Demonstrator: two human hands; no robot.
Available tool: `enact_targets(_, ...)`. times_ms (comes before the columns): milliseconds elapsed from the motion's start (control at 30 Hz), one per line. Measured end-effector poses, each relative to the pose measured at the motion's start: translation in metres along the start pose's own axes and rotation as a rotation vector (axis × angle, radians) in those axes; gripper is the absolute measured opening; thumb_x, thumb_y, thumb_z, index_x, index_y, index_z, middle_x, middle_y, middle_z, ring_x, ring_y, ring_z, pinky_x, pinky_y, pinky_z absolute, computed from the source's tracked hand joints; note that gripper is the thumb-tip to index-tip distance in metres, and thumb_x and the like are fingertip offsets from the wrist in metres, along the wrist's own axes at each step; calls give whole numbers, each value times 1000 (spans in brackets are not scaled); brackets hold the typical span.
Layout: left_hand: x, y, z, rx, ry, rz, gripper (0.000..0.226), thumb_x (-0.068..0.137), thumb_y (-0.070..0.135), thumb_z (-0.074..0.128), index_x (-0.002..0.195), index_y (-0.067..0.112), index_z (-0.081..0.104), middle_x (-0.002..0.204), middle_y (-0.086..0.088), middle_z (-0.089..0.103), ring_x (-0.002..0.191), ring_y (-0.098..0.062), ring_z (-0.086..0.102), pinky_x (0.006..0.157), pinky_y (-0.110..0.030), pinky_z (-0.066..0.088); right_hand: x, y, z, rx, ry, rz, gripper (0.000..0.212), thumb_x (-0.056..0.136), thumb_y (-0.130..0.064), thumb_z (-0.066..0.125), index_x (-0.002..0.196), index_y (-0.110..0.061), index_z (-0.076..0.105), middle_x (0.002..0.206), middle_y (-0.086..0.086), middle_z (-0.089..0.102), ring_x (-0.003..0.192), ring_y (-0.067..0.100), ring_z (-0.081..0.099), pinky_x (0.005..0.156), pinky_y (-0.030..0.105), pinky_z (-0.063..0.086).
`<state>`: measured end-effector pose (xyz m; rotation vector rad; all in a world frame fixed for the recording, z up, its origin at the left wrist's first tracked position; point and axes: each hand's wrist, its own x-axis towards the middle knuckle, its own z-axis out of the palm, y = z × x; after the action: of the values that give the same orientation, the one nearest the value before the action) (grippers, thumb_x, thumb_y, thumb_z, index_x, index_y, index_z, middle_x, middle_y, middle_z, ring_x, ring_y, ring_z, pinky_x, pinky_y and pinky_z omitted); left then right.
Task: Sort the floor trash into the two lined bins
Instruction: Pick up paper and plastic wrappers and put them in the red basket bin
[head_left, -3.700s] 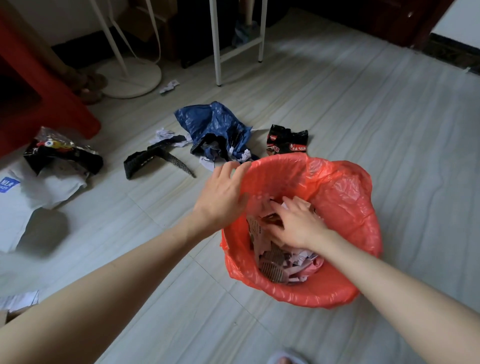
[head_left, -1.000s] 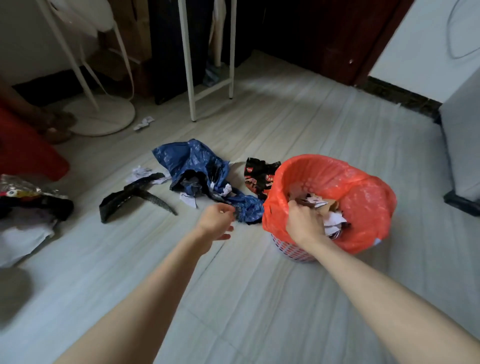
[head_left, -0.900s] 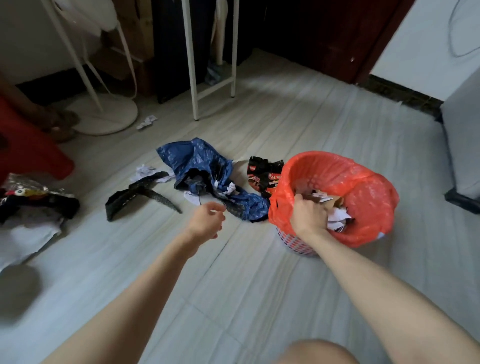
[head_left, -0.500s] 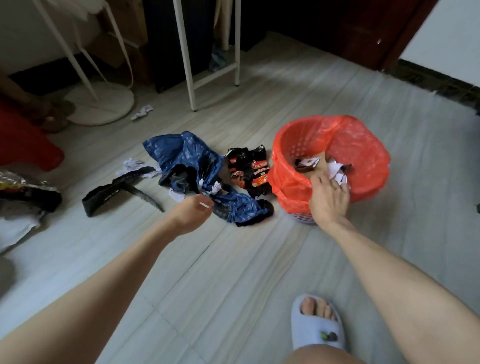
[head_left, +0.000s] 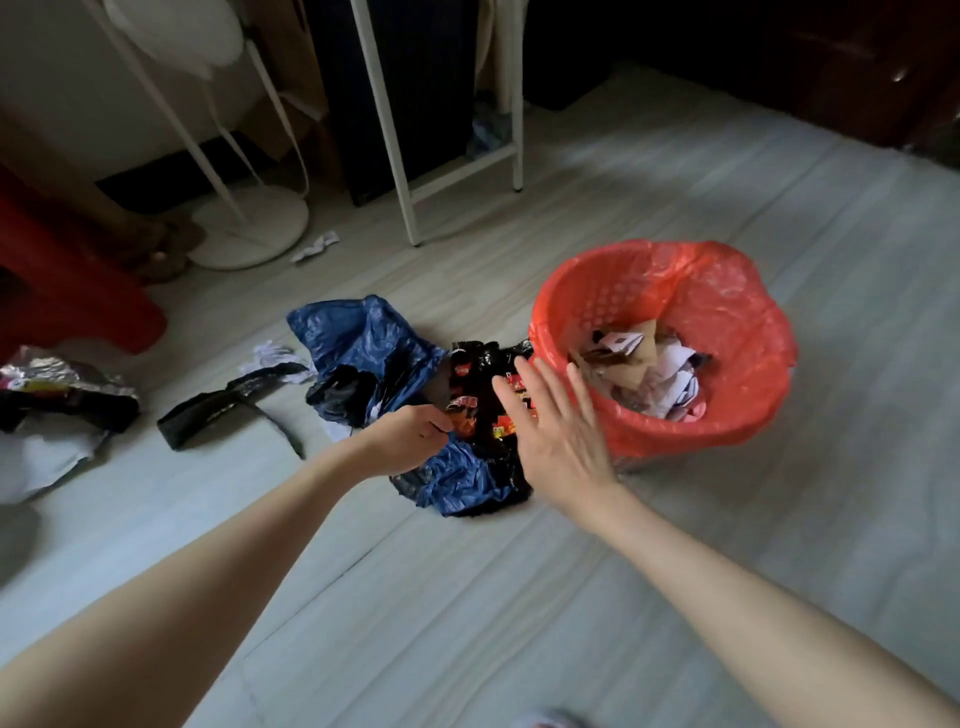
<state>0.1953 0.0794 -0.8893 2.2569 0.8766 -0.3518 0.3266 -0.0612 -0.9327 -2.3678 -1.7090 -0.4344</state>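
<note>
Two crinkled plastic bags (head_left: 363, 348), glossy wrapper (head_left: 480, 395), red-lined bin (head_left: 727, 332).

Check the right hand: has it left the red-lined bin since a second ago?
Yes. The right hand, open, is now outside the red-lined bin, to its left, over the black snack wrapper.

Person, head-camera view.
- 2 forearms, both bare from the near edge of the view out to the wrists; no sleeves in view.
- Left hand (head_left: 410, 434): bare, no glove, no ring, watch or bracelet visible.
- Right hand (head_left: 558, 441): bare, no glove, no ring, watch or bracelet visible.
- Slipper (head_left: 550, 719): pale, only a blurred sliver at the near edge; details cannot be told.
</note>
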Motion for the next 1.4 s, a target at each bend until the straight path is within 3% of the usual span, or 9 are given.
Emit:
enact_targets(167, -1, -19, 7, 175, -7, -50, 30, 94, 12, 44, 122, 13, 55, 121, -6, 59, 111, -25, 56, 91, -26, 42, 8, -17, 31, 301, -103, -112, 51, 80, -6, 62, 129, -5, 52, 129, 20, 55, 119, 35, 55, 99, 48, 46)
enact_targets(300, -5, -41, -26, 401, -18, -14, 34, 95, 16, 43, 129, 15, 48, 135, -6, 48, 123, -24, 48, 103, -36, 40, 26, -23, 49, 530, -384, 78, 54, 96, -26, 47, 144, -8, 30, 147, 10, 34, 137, 25, 31, 112, 36, 31)
enact_targets(467, -10, -71, -24, 396, 25, 17, 37, 93, 15, 48, 130, 18, 47, 133, -5, 47, 122, -23, 48, 101, -36, 41, 28, -32, 66, 458, -679, 150, 79, 90, -49, 51, 150, -19, 10, 157, 5, 12, 146, 27, 6, 115, 52, 19)
enact_targets(700, 26, -93, 23, 41, 279, -34, 42, 89, 13, 57, 129, 9, 48, 137, -15, 42, 128, -31, 38, 108, -35, 31, 38, -29, 93, 317, -753, 167, 93, 81, -64, 52, 150, -27, 1, 159, 4, -1, 146, 30, -10, 110, 67, 3)
enact_targets(967, 72, -121, 41, 398, 264, -121, 99, 73, 62, 62, 148, 35, 3, 157, -7, -14, 143, -33, -17, 111, -59, -2, 41, -42, 132, 280, -897, 224, 127, 61, -79, 60, 142, -36, -28, 153, 5, -31, 141, 37, -24, 104, 73, 1)
enact_targets(1033, 94, -127, 44, 386, 219, -153, 98, 71, 68, 58, 146, 40, 3, 156, -6, -16, 141, -35, -21, 107, -66, -4, 40, -41, 141, 228, -971, 224, 127, 63, -72, 65, 143, -35, -27, 152, 5, -33, 141, 38, -24, 104, 72, 6)
enact_targets(1167, 114, -151, 62, 105, 137, -350, 66, 81, 63, 50, 139, 41, 29, 155, -4, 11, 144, -32, -1, 106, -69, 10, 36, -37, 156, 152, -1055, 215, 115, 74, -59, 66, 145, -35, -20, 156, 5, -23, 143, 40, -14, 107, 64, 21)
enact_targets(1233, 113, -162, 69, 157, 172, -330, 56, 87, 48, 53, 138, 33, 36, 149, -7, 25, 142, -30, 11, 109, -61, 21, 40, -37, 159, 132, -1033, 208, 102, 82, -47, 63, 148, -34, -13, 159, 3, -11, 144, 38, -2, 108, 57, 25)
enact_targets(1400, 108, -172, 75, 26, 308, -280, 44, 85, 23, 61, 126, 13, 52, 121, -16, 47, 116, -36, 39, 98, -40, 35, 47, -47, 164, 273, -637, 272, 60, 86, -3, 54, 142, -21, 41, 137, 7, 52, 119, 35, 50, 95, 40, 44)
